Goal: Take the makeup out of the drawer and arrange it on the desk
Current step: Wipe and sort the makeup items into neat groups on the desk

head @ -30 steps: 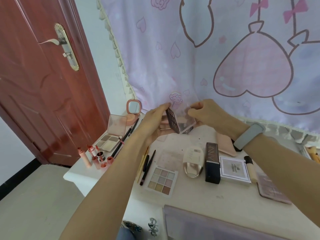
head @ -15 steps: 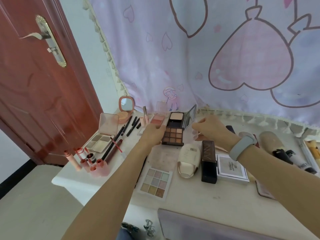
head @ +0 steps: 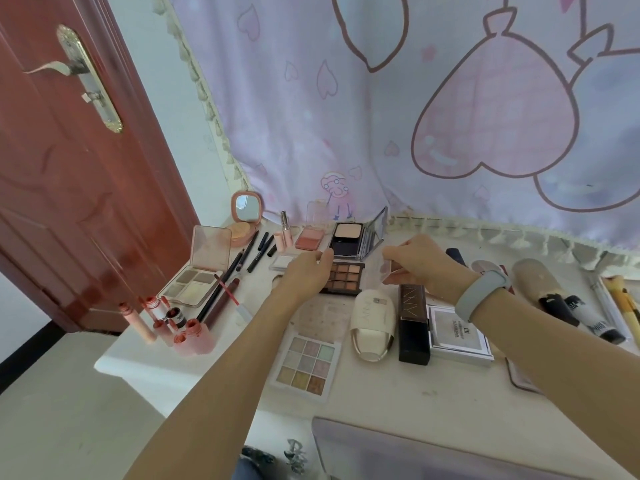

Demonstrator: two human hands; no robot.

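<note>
Brown-shaded and nine-panned, the eyeshadow palette (head: pixel 344 277) lay flat on the desk (head: pixel 415 393) toward its back edge, just in front of the open black powder compact (head: pixel 349 239). Its clear lid (head: pixel 379 268) was swung open toward the right side of the desk, so the long axis of palette and lid ran roughly left to right, between the two hands. The left hand (head: pixel 306 277) rested against the palette's left edge, fingers loosely curled; whether it actually pinched the case could not be told. The right hand (head: pixel 420 263) pinched the transparent lid between thumb and fingertips. Both hands sat equally near, one at each end. Squaring the palette with the compact behind it would probably fall to the left hand, while the right governed how far the lid lay open.
</note>
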